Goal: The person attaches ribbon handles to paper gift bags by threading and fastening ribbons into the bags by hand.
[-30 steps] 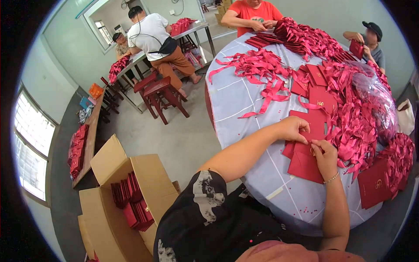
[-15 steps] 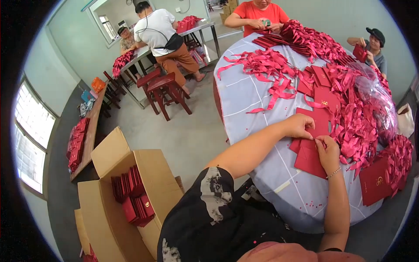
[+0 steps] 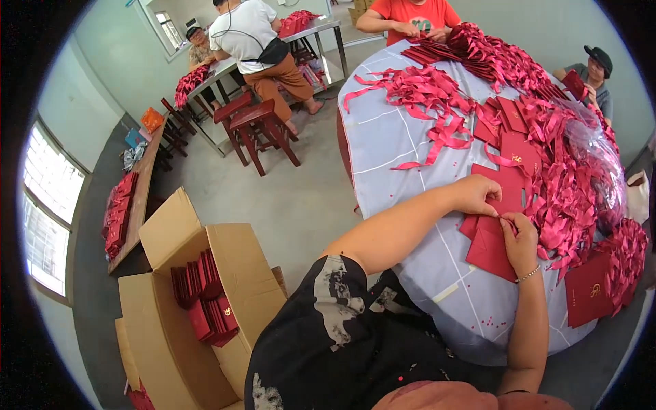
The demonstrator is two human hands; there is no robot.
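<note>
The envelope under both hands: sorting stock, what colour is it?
Dark red envelope, clearest in the head view.

1. An open brown cardboard box (image 3: 205,287) sits on the floor at eight o'clock, holding upright dark red envelopes (image 3: 205,301).
2. A clear plastic bag (image 3: 594,164) of red ribbons lies on the worktop (image 3: 396,143) at three o'clock.

Round table (image 3: 403,147) w/ pale grey cloth, marked by thin seam lines. On it: loose red ribbons (image 3: 427,92) strewn across the far side, red envelopes (image 3: 506,140) stacked & scattered toward the right edge, one red envelope (image 3: 488,246) flat at the near edge, tiny red specks on the cloth below it.
</note>
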